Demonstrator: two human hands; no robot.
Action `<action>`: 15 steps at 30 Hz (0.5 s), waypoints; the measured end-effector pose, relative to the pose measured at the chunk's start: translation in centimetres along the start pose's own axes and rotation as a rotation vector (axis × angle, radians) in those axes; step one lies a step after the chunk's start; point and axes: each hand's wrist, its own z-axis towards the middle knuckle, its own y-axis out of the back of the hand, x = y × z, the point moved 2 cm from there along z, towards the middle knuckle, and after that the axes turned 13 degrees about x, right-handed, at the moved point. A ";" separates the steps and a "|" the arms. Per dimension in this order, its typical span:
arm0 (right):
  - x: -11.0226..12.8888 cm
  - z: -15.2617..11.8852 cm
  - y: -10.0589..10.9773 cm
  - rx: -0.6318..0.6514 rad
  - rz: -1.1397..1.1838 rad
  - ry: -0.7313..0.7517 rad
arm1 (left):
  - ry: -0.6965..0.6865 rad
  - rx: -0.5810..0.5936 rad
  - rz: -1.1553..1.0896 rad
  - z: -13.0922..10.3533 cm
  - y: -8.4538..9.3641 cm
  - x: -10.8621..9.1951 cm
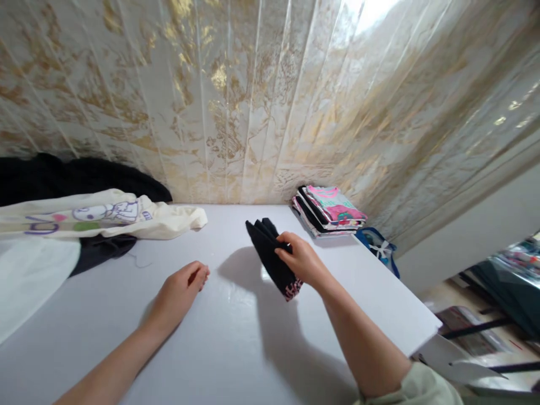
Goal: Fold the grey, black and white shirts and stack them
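A folded black cloth (pixel 270 256) with a pink-and-white patterned end hangs over the white table (pixel 228 337), pinched at its right side by my right hand (pixel 301 259). It casts a shadow on the tabletop. To the left, my left hand (pixel 181 287) rests on the table with its fingers curled in, apart from the cloth and with nothing visible in them. Farther back on the right stands a stack of folded clothes (pixel 333 211), a pink and grey printed piece on top.
Loose clothes lie at the left: a cream printed garment (pixel 169 219), a white one (pixel 34 275) and a black one (pixel 84 174). A blue-edged bag (pixel 382 247) is beside the table's right edge. A patterned curtain (pixel 236 101) hangs behind.
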 end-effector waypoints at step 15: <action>-14.2 8.7 23.0 -0.307 -0.628 -0.583 | 0.062 0.072 0.147 1.0 -0.5 1.3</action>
